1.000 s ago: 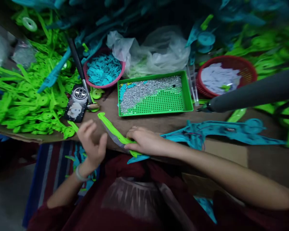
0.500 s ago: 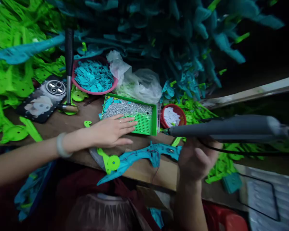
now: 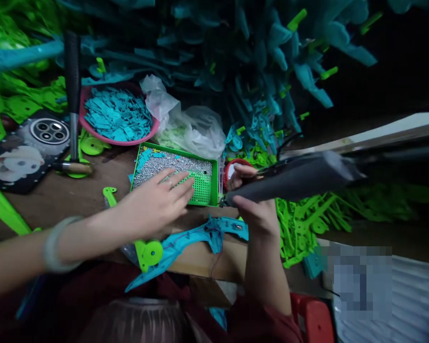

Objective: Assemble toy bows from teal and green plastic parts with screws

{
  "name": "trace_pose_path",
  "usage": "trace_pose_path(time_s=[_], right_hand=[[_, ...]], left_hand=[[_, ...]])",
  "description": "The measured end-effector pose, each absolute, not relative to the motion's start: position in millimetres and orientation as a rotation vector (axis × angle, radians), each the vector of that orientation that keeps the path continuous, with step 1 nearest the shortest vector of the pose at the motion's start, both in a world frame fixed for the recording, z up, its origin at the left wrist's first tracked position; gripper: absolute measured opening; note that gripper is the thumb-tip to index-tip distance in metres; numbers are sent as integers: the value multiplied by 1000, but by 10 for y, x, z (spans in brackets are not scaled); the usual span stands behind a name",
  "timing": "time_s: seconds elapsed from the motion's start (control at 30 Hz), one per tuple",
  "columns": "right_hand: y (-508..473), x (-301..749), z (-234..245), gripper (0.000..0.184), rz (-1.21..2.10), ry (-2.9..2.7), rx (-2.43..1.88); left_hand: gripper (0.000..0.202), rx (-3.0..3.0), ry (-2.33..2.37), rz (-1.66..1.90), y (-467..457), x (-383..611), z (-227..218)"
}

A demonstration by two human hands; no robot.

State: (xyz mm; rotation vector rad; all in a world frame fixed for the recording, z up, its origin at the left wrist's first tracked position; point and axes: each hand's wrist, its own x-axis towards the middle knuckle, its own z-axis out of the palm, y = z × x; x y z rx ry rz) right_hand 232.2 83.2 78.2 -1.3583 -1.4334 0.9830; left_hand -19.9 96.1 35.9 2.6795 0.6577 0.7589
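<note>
Teal plastic, a long curved toy part (image 3: 189, 238), lay along the worktop (image 3: 75, 200) edge on the near side of the green tray (image 3: 215, 186), its length running left to right. The left hand (image 3: 153, 205) was open and empty, fingers spread flat over the tray's screws (image 3: 157, 164). Just right of the tray, the right hand (image 3: 257, 209) was wrapped around a grey screwdriver (image 3: 300, 177), its tip at the tray's right rim. Beyond the tray sat a pink bowl (image 3: 143, 138).

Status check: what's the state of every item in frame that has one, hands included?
left hand: open, fingers spread over the screws
right hand: closed round the electric screwdriver
electric screwdriver: held, tip beside the tray
green tray: partly filled with screws
pink bowl: full of teal pieces
hammer: lying down, unheld
phone: face down
teal toy part: lying at the table edge
</note>
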Motion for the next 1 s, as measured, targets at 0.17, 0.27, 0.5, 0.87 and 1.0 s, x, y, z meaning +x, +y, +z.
trace_pose_path(time_s=[0.17,0.27,0.5,0.87,1.0], right_hand=[[1117,1962,579,42,770,-1403,-1206],[1278,1736,431,39,578,-1285,-1260],[1321,1731,514,36,472,-1261,-1227],[1455,1666,10,43,590,-1225,-1246],[1442,1672,-48,47,568,-1284,-1307]], left_hand=[[31,2649,686,928,245,-739,357],[33,2575,739,893,377,-637,246],[42,2638,648,692,1306,227,-150],[45,2638,658,819,318,-790,227],[40,2599,642,789,95,-1061,29]])
